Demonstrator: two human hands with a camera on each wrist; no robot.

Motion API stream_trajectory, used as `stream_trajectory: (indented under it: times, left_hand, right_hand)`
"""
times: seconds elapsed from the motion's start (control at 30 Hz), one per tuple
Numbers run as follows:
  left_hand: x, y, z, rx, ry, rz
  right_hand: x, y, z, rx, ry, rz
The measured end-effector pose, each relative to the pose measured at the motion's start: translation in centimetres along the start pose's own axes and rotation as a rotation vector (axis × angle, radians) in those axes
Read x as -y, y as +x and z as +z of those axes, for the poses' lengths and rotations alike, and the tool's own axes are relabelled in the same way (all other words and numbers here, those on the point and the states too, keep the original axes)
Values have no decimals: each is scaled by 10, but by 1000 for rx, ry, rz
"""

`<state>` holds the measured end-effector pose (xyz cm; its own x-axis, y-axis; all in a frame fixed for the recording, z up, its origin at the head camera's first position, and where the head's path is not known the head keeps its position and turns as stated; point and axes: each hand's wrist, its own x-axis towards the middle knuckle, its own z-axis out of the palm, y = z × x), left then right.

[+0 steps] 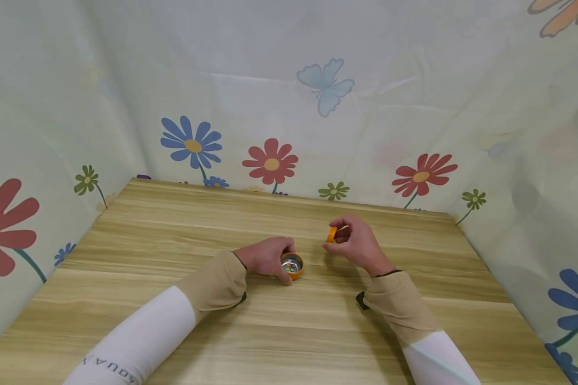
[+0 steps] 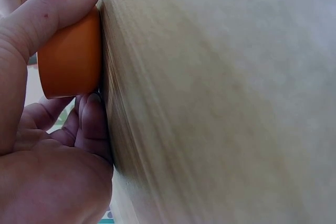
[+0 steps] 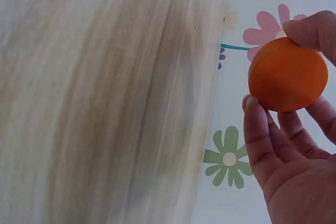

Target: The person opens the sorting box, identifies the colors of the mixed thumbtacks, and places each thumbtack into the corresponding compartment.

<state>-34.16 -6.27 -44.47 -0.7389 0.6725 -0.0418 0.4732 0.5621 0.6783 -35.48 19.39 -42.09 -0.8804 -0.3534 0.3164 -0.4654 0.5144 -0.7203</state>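
Observation:
A small round orange tin point(image 1: 296, 275) with a silvery inside stands uncovered on the wooden table; several small coloured bits point(image 1: 291, 267) show at its bottom, too small to name. My left hand point(image 1: 270, 256) grips the tin by its sides, thumb on one side and fingers on the other. In the left wrist view the orange wall point(image 2: 73, 61) of the tin rests against the tabletop. To the right, my right hand point(image 1: 358, 243) pinches a round orange lid point(image 1: 332, 234) by its edge, raised above the table. The lid's flat face point(image 3: 291, 74) shows in the right wrist view.
The wood-grain table point(image 1: 197, 214) spreads around both hands. A pale cloth wall point(image 1: 250, 107) printed with flowers and a butterfly stands along its back and sides. Both forearms, in white and tan sleeves point(image 1: 212, 286), reach in from the near edge.

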Motion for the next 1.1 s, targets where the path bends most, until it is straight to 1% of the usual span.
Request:
stream_trajectory:
  times: [0.2, 0.4, 0.53, 0.6, 0.77, 0.93, 1.1]
  left_hand:
    - [0, 0, 0, 2, 2, -3]
    - [0, 0, 0, 5, 9, -9]
    - [0, 0, 0, 4, 16, -10]
    - [1, 1, 0, 4, 21, -8]
    - [1, 1, 0, 2, 19, 1]
    - [1, 1, 0, 4, 23, -1]
    - [2, 2, 0, 4, 31, -2]
  right_hand:
    - [1, -1, 0, -9, -36, -27]
    - [0, 1, -2, 24, -10, -9]
    - [0, 1, -1, 23, -10, 23]
    - [-1, 1, -1, 17, -16, 23]
    - [-2, 2, 0, 10, -45, -17]
    - [1, 1, 0, 3, -82, -40]
    - [4, 2, 0, 2, -94, -96]
